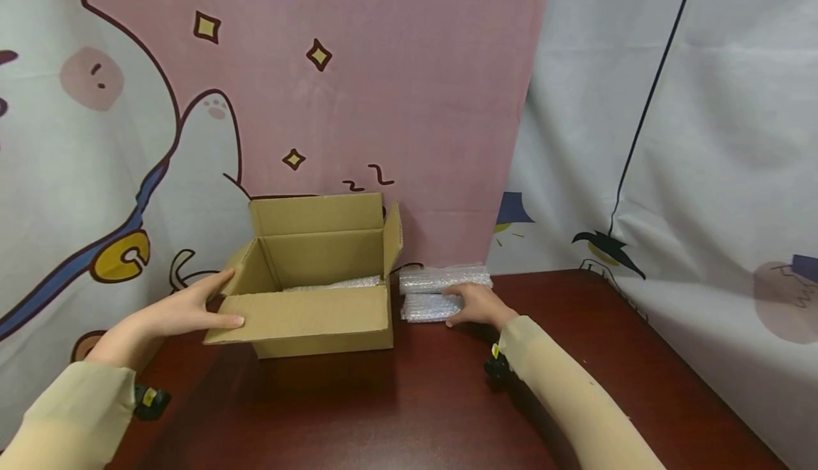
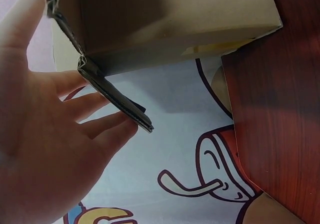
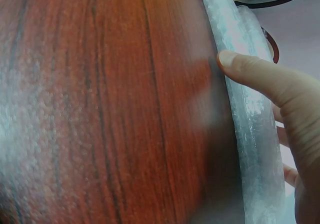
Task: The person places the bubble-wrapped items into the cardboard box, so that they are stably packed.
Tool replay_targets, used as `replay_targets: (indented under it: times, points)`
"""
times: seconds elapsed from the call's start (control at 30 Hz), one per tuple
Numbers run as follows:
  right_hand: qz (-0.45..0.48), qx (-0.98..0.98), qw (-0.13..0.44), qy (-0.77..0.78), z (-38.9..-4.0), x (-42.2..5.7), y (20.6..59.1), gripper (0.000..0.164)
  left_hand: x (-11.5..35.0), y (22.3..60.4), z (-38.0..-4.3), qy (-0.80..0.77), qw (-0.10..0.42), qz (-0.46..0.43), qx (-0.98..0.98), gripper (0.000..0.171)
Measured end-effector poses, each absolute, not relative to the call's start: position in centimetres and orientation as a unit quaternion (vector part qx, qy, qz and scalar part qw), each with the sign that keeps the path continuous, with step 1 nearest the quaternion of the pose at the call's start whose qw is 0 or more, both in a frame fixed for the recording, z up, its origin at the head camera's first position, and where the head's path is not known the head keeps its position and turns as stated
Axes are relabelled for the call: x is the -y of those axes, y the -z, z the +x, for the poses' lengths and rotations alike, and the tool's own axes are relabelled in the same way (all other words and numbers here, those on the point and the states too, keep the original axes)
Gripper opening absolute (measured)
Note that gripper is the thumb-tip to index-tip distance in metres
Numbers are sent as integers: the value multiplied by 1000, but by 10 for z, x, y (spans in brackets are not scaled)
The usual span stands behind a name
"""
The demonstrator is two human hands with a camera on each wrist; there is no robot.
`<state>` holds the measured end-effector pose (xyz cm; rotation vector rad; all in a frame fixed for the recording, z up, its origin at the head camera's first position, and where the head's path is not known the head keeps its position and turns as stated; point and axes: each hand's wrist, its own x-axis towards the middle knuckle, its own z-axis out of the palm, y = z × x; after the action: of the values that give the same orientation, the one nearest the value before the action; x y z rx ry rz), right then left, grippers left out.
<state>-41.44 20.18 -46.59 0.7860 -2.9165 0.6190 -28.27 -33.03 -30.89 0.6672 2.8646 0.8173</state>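
An open cardboard box (image 1: 322, 346) stands on the table, its flaps spread outward. My left hand (image 1: 175, 308) holds the box at its left front corner, thumb on the front flap (image 1: 307, 314) and fingers along the left side flap (image 2: 112, 94). Inside the box, a strip of clear bubble wrap (image 1: 351, 283) shows; the rest of the contents is hidden. Right of the box lie two folded pieces of bubble wrap, one behind the other. My right hand (image 1: 479, 304) grips the nearer bubble wrap piece (image 1: 424, 307), thumb on its near edge and fingers behind.
The farther bubble wrap piece (image 1: 447, 278) lies close to the back edge of the dark red-brown table (image 1: 434, 399). A printed cloth (image 1: 409, 101) hangs right behind the table and along its right side.
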Motion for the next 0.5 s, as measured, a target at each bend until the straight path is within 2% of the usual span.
replay_targets:
  times: [0.5]
  points:
    - [273, 939, 10, -211, -410, -210, 447, 63, 329, 308, -282, -264, 46, 215, -939, 103]
